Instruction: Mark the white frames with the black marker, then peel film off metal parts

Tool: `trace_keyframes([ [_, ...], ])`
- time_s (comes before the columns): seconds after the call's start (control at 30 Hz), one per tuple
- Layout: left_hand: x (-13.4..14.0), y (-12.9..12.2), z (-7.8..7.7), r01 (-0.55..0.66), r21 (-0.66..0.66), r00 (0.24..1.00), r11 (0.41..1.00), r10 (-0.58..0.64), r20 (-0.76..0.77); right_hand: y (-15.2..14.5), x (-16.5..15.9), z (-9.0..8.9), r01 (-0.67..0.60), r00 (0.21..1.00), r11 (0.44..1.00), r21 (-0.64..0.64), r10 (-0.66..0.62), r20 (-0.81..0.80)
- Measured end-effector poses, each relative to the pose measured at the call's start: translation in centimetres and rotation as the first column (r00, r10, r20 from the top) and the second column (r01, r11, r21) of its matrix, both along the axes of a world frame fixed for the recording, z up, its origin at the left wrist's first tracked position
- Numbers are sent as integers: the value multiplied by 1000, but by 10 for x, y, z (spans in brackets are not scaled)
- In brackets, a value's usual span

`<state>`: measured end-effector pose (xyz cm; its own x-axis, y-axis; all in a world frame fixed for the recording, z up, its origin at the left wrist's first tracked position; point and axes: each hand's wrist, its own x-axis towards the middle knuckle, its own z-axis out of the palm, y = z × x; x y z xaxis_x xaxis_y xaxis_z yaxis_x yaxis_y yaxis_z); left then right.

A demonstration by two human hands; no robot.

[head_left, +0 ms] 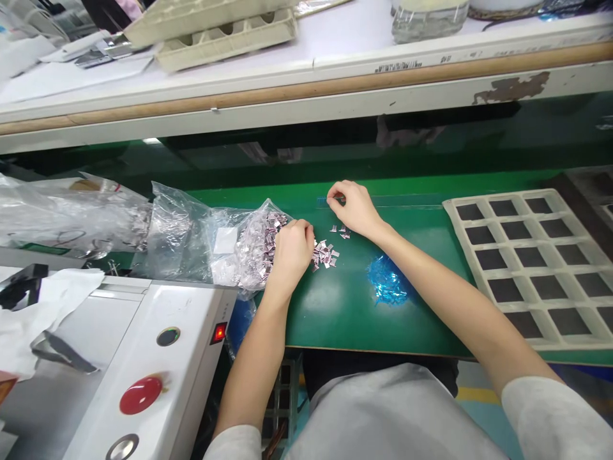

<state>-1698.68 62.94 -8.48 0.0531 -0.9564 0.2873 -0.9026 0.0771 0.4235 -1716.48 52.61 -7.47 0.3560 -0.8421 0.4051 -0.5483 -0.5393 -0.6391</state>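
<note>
My left hand is at the mouth of a clear plastic bag, its fingers curled together; what they hold, if anything, is hidden. Small flat metallic pieces spill from the bag onto the green table, and a few more lie below my right hand. That hand pinches with thumb and forefinger at the left part of a long clear strip. Small blue bits sit at the strip's left end. Nearer me, beside my right forearm, lies a pile of shiny blue slivers.
A pale compartment tray with dark cell bottoms is at the right. On the left stands a white machine with a red button and a lit red switch. A raised shelf runs along the back.
</note>
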Motion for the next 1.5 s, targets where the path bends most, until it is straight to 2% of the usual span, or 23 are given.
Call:
trace_keyframes([
  [0.07,1,-2,-1,-23,-64,973,998,8,-231,8,-2,4,-55,988,998,44,48,149],
  [0.1,1,-2,-1,-36,-90,928,995,0,-373,12,-2,7,-88,971,993,79,68,229],
  [0.17,-2,-3,0,-60,-113,766,992,-27,-642,21,1,11,-153,921,975,159,83,379],
  [0.23,-5,-5,1,-75,-104,571,992,-43,-820,29,6,16,-212,867,952,222,78,493],
  [0.3,-8,-6,1,-91,-84,408,992,-40,-912,37,11,20,-235,835,938,256,60,547],
  [0.37,-10,-7,1,-108,-71,283,992,-38,-958,44,15,23,-213,835,941,265,34,549],
  [0.47,-11,-8,0,-131,-75,188,989,-49,-981,52,19,25,-184,843,944,275,7,538],
  [0.67,-11,-7,3,-131,-79,138,988,-61,-989,58,20,24,-137,845,967,216,0,534],
  [0.97,-13,-6,5,-107,-115,127,988,-101,-987,57,20,19,-206,830,959,194,66,554],
  [1.13,-13,-5,4,-89,-104,171,991,-88,-981,56,20,18,-195,851,956,219,54,523],
  [1.3,-14,-5,4,-65,-118,176,991,-105,-979,52,19,15,-164,869,965,206,43,493],
  [1.5,-14,-4,4,-62,-113,206,992,-98,-974,43,15,16,-171,886,952,255,35,462],
])
